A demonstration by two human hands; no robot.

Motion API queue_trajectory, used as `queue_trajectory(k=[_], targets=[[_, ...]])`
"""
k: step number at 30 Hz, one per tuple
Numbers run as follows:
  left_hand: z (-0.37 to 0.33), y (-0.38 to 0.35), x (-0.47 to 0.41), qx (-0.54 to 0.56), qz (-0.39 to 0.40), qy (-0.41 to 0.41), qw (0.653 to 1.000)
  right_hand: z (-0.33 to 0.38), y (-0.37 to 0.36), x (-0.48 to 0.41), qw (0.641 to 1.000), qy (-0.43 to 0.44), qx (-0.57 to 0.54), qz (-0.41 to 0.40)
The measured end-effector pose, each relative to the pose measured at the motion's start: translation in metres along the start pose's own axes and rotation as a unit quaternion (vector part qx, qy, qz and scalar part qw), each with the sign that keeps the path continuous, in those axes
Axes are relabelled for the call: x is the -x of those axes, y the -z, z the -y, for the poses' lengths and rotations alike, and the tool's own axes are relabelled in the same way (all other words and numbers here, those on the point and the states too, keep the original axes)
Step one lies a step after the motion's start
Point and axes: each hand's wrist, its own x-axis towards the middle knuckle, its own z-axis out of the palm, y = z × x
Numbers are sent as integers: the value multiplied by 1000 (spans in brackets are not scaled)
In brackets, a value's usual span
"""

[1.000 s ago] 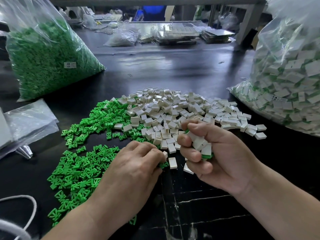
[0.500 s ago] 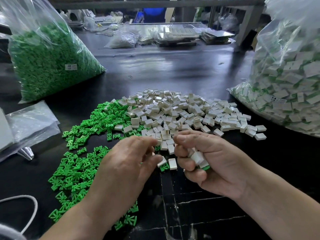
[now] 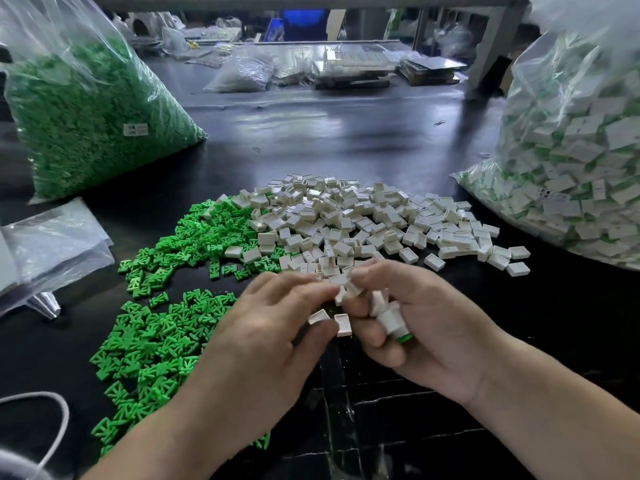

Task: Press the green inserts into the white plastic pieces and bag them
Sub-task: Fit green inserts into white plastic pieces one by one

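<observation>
In the head view, a single white piece [image 3: 341, 294] is pinched between the fingertips of the left hand [image 3: 263, 341] and the thumb and forefinger of the right hand [image 3: 426, 334], just above the table [image 3: 346, 133]. Whether an insert is already seated in it cannot be told. A few assembled pieces [image 3: 389, 318] are gripped in the curled lower fingers of the right hand, green showing at the lower end. They are probably collected there so that several can be bagged in one trip.

The loose green inserts [image 3: 156, 341] are spread under and beside the left hand, and the heap of white pieces [image 3: 363, 216] is just beyond both hands, so each part can be reached by the nearer hand. Two loose white pieces [image 3: 343, 325] lie on the table directly below the fingertips.

The bag of finished pieces [image 3: 581, 161] stands on the right, well apart from the supply bag of green inserts [image 3: 79, 116] on the left. Flat empty bags [image 3: 52, 244] are stacked at the left edge.
</observation>
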Motion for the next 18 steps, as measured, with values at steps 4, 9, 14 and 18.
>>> queue_trajectory(k=[4,9,14,18], targets=[[8,-4,-1,-117,74,-20,990,6,3,0,996,20,-80,19],[11,-3,-2,-134,73,-25,988,3,2,0,996,11,-71,58],[10,-4,-1,-145,68,-21,987,2,4,-1,996,12,-60,60],[10,-4,-2,-143,72,-43,986,1,4,-1,996,10,-55,63]])
